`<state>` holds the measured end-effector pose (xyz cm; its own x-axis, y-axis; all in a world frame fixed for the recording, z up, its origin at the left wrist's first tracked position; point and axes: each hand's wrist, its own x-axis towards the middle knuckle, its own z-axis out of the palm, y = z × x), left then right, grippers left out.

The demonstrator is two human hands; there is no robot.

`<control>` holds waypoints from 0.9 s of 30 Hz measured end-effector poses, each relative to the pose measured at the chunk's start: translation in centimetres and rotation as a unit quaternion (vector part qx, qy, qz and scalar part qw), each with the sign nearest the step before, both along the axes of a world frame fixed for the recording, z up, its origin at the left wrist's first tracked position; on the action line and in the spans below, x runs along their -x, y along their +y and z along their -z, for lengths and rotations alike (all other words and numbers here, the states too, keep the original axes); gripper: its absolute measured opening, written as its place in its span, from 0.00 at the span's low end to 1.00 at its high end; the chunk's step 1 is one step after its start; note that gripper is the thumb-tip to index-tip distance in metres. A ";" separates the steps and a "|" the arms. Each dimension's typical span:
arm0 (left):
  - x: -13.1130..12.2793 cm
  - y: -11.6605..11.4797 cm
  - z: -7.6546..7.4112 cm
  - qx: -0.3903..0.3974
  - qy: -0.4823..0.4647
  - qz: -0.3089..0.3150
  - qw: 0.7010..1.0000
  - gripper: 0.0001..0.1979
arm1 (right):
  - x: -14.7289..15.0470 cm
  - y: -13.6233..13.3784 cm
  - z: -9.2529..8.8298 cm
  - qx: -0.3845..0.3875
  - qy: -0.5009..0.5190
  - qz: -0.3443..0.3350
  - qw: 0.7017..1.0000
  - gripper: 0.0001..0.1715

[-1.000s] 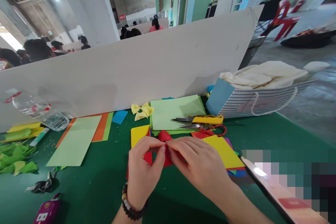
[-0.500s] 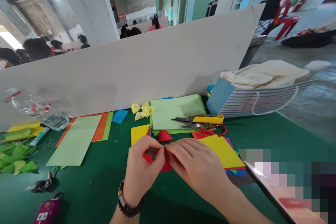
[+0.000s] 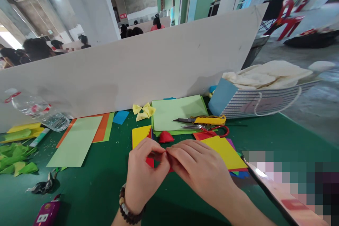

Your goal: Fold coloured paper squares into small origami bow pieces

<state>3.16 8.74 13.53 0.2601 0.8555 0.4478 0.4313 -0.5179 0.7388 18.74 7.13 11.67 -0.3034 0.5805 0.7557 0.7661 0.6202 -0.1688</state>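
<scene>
My left hand (image 3: 148,173) and my right hand (image 3: 200,166) meet over the green table, fingertips pinched together on a piece of red paper (image 3: 171,170). Only a bit of that paper shows beneath the fingers; the rest is hidden. Just beyond my fingertips lies a small folded red paper piece (image 3: 166,137). A stack of yellow and red paper (image 3: 140,136) is partly covered by my left hand. Yellow paper sheets (image 3: 224,152) lie beside my right hand. Behind them rest red-handled scissors (image 3: 212,130) and a yellow-handled cutting tool (image 3: 209,120) on light green paper (image 3: 177,111).
A white partition (image 3: 148,70) runs along the back. To the right stands a striped paper bag (image 3: 259,99). A plastic bottle (image 3: 39,111), green paper scraps (image 3: 16,159), keys (image 3: 43,184) and a purple case (image 3: 47,213) lie left. Folded yellow pieces (image 3: 143,111) sit by the partition.
My fingertips have shifted slightly on the red paper, and less of it shows beneath them. My left hand has moved a little; other things on the table stay put.
</scene>
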 end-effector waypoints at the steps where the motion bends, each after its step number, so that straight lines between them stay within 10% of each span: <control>1: 0.1 0.0 0.0 0.001 0.003 -0.001 1.000 0.06 | 0.0 0.0 0.0 0.002 -0.004 -0.003 1.000 0.09; 27: -0.2 0.1 0.0 0.064 0.030 0.007 0.997 0.07 | -1.0 0.3 -0.3 -0.003 0.048 0.011 0.999 0.07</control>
<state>3.36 8.83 13.52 0.2954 0.9006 0.3188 0.4697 -0.4275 0.7724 19.71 7.43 12.00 -0.2167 0.5811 0.7844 0.7601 0.6047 -0.2380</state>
